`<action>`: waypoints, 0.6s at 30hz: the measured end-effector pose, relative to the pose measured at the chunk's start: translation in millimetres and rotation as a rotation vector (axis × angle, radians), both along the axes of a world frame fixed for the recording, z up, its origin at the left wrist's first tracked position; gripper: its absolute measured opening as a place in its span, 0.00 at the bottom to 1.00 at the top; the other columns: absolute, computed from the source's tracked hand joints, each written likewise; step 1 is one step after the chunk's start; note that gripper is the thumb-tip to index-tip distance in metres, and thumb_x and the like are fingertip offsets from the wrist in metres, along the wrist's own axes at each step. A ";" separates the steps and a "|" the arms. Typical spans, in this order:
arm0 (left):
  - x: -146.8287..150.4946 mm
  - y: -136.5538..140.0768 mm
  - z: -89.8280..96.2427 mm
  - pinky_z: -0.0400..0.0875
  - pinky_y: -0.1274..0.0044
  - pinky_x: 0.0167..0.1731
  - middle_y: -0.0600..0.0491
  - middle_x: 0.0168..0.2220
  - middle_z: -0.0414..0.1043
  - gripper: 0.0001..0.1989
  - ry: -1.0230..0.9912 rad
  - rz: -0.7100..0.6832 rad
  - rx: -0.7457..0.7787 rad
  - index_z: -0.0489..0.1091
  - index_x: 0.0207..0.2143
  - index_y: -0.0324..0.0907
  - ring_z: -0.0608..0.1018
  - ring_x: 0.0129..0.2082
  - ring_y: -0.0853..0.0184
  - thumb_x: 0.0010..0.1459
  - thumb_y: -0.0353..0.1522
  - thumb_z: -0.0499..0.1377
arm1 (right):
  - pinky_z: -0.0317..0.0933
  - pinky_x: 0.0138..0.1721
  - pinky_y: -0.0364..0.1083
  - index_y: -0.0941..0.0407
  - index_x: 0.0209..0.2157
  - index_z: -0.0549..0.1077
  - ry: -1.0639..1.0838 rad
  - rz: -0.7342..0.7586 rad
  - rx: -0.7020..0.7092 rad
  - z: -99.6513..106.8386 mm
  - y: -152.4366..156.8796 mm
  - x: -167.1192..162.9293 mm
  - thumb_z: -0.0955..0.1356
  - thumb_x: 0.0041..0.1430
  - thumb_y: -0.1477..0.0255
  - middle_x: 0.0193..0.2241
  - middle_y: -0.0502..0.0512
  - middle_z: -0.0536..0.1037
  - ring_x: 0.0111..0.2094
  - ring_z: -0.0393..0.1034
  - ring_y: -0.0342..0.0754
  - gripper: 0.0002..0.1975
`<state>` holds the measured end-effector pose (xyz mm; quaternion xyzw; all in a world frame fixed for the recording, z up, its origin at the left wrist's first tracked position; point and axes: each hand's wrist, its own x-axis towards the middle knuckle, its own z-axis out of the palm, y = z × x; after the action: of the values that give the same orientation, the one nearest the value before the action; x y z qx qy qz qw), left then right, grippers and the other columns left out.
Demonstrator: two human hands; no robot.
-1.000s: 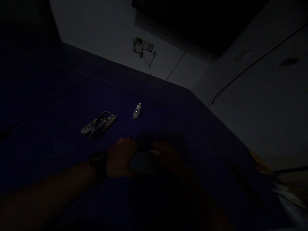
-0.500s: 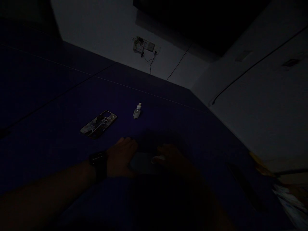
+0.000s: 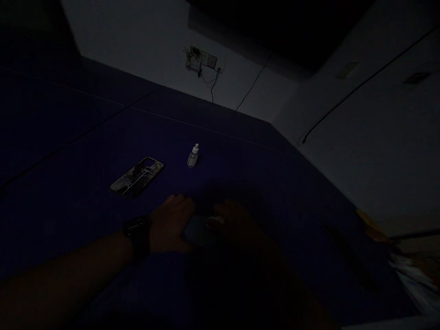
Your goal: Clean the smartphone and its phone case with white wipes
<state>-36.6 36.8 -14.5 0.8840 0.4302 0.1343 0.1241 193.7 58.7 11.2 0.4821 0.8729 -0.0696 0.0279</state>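
Observation:
My left hand (image 3: 173,223), with a dark watch on its wrist, grips the left end of a flat, grey, phone-like slab (image 3: 199,231). Over the slab's right part lies my right hand (image 3: 233,222), its fingers closed on a small white piece, perhaps cloth or tissue (image 3: 216,219). Deep shadow hides most of the right fingers and the slab's near edge. Beyond the hands, a small dropper bottle (image 3: 193,158) with a white cap stands upright. Left of it a patterned phone case (image 3: 137,178) with a camera cutout lies flat.
The hands are above a dark blue surface (image 3: 85,192). A long dark object (image 3: 350,256) lies at the right, near a yellow item (image 3: 369,222) and pale crumpled stuff (image 3: 412,275). Behind, a wall socket (image 3: 202,58) has cables hanging from it.
My right hand has slid left along the slab with the white piece, closer to my left hand. My left hand keeps its grip. The view has shifted slightly and looks darker.

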 end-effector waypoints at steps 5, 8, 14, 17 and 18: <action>0.2 0.9 1.2 0.61 0.68 0.36 0.51 0.38 0.69 0.28 0.011 -0.012 -0.025 0.62 0.36 0.43 0.69 0.37 0.58 0.44 0.52 0.67 | 0.56 0.42 0.48 0.55 0.41 0.75 -0.024 0.003 -0.028 5.4 -2.4 5.5 0.69 0.65 0.62 0.39 0.58 0.76 0.41 0.69 0.52 0.11; -0.1 1.5 1.0 0.61 0.68 0.36 0.51 0.38 0.69 0.29 0.006 0.001 -0.006 0.63 0.37 0.43 0.70 0.37 0.58 0.43 0.52 0.68 | 0.56 0.40 0.47 0.55 0.39 0.75 -0.037 0.011 -0.030 7.4 -4.5 2.2 0.68 0.66 0.62 0.38 0.57 0.77 0.39 0.69 0.51 0.11; -0.9 2.3 1.4 0.60 0.68 0.36 0.51 0.37 0.69 0.28 0.007 -0.015 -0.013 0.62 0.36 0.43 0.70 0.37 0.58 0.43 0.52 0.67 | 0.57 0.42 0.48 0.56 0.41 0.75 -0.084 -0.052 -0.002 10.9 -3.3 1.1 0.68 0.66 0.64 0.40 0.59 0.78 0.42 0.70 0.53 0.10; 0.0 0.6 0.9 0.60 0.68 0.37 0.52 0.38 0.69 0.29 0.015 0.001 -0.003 0.62 0.36 0.43 0.70 0.38 0.58 0.42 0.52 0.68 | 0.57 0.41 0.48 0.55 0.40 0.76 -0.081 -0.041 -0.029 12.1 -6.7 -1.9 0.68 0.66 0.63 0.40 0.58 0.79 0.41 0.71 0.53 0.10; 0.3 0.1 0.7 0.60 0.68 0.37 0.52 0.38 0.69 0.29 0.018 0.005 -0.001 0.62 0.36 0.43 0.70 0.38 0.58 0.42 0.52 0.68 | 0.57 0.42 0.48 0.55 0.40 0.76 -0.077 -0.042 -0.018 12.3 -8.0 -4.2 0.67 0.66 0.63 0.39 0.58 0.79 0.42 0.71 0.53 0.10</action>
<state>-36.3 37.0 -13.9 0.8841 0.4334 0.1264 0.1204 189.5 50.7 23.5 0.5024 0.8602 -0.0592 0.0645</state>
